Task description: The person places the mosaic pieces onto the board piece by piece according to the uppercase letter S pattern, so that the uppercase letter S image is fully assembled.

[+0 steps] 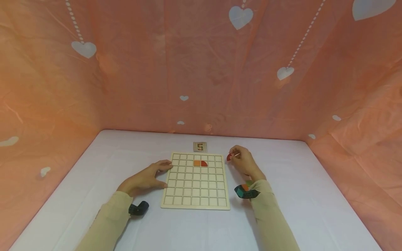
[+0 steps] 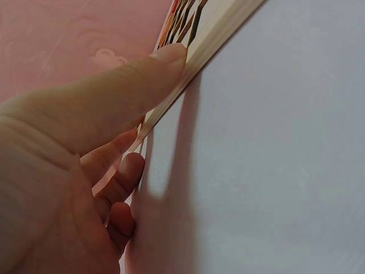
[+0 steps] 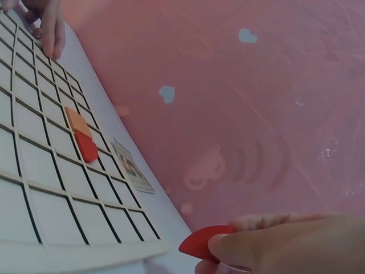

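Observation:
A pale wooden grid board (image 1: 196, 182) lies on the white table. In its upper part an orange square tile (image 1: 196, 163) sits beside a red quarter-round tile (image 1: 204, 164). My left hand (image 1: 146, 178) is at the board's left side with fingers spread; the left wrist view shows the thumb (image 2: 131, 85) extended along the edge. Just off the board's upper right side, my right hand (image 1: 245, 162) pinches another red quarter-round tile (image 3: 205, 242) between thumb and fingertips, its curved part showing in the right wrist view.
Behind the board lies a small pattern card (image 1: 200, 146) with a brown figure on a grid. Orange and green patches (image 1: 249, 182) show by the right wrist camera (image 1: 246, 192). A pink curtain (image 1: 201, 69) with heart shapes surrounds the table (image 1: 301, 209).

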The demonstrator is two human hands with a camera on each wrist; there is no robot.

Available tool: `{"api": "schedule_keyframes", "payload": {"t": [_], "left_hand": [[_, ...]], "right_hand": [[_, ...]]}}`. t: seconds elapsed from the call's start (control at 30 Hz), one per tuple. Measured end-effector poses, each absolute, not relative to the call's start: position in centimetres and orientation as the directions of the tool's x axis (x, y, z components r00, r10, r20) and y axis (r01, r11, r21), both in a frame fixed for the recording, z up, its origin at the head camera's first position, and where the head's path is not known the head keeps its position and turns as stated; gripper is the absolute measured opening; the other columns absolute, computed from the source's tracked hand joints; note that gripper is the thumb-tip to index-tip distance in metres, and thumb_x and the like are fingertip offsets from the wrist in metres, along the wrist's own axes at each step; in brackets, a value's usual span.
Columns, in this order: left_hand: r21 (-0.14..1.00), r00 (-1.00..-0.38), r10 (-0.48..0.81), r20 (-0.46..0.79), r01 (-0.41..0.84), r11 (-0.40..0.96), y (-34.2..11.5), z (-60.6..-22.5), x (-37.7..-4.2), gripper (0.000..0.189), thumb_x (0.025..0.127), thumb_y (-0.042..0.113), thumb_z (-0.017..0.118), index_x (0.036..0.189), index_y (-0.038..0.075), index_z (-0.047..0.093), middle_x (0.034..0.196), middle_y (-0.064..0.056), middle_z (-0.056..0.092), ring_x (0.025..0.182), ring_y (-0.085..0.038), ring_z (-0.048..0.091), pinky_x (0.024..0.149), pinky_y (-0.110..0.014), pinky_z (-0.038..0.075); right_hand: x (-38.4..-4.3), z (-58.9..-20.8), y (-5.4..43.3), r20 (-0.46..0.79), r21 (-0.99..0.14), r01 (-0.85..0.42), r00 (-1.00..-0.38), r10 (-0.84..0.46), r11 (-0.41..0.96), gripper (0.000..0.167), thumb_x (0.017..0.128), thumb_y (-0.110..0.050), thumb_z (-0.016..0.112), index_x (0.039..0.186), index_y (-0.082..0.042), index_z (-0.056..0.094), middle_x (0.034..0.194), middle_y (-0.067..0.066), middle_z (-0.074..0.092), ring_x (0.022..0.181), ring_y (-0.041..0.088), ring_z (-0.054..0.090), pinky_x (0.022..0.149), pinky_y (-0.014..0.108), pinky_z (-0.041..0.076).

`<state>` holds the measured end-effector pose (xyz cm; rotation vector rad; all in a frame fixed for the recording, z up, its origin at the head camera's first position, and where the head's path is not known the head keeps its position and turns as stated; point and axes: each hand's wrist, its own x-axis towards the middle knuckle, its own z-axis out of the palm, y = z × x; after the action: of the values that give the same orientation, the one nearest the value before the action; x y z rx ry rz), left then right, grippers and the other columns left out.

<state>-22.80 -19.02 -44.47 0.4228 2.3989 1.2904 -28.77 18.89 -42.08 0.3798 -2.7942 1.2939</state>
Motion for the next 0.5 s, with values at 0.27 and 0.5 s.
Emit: {"api": "schedule_keyframes", "payload": {"t": [0.27, 0.5], "left_hand": [[0.858, -0.883, 0.42, -0.209, 0.041, 0.513, -19.1, -44.6, -22.9, 0.081, 0.082, 0.008, 0.081, 0.153, 0.003, 0.042, 0.17, -0.012, 0.018, 0.158, -0.041, 0.005, 0.127, -0.059, 0.011], [0.851, -0.882, 0.428, -0.197, 0.063, 0.521, -19.1, -44.7, -22.9, 0.081, 0.082, 0.009, 0.081, 0.152, 0.002, 0.042, 0.169, -0.013, 0.019, 0.158, -0.042, 0.006, 0.127, -0.061, 0.011]], "right_hand": [[-28.5, -41.9, 17.7, 0.146, -0.786, -0.275, -0.953, -0.267, 0.553, 0.026, 0.088, 0.009, 0.058, 0.113, 0.006, 0.066, 0.104, 0.023, 0.068, 0.087, 0.029, 0.069, 0.083, 0.032, 0.056], [-28.1, -41.7, 16.8, 0.076, -0.794, -0.226, -0.958, -0.276, 0.564, 0.03, 0.089, 0.007, 0.057, 0.117, 0.004, 0.069, 0.112, 0.021, 0.07, 0.091, 0.027, 0.07, 0.079, 0.027, 0.054]]}}
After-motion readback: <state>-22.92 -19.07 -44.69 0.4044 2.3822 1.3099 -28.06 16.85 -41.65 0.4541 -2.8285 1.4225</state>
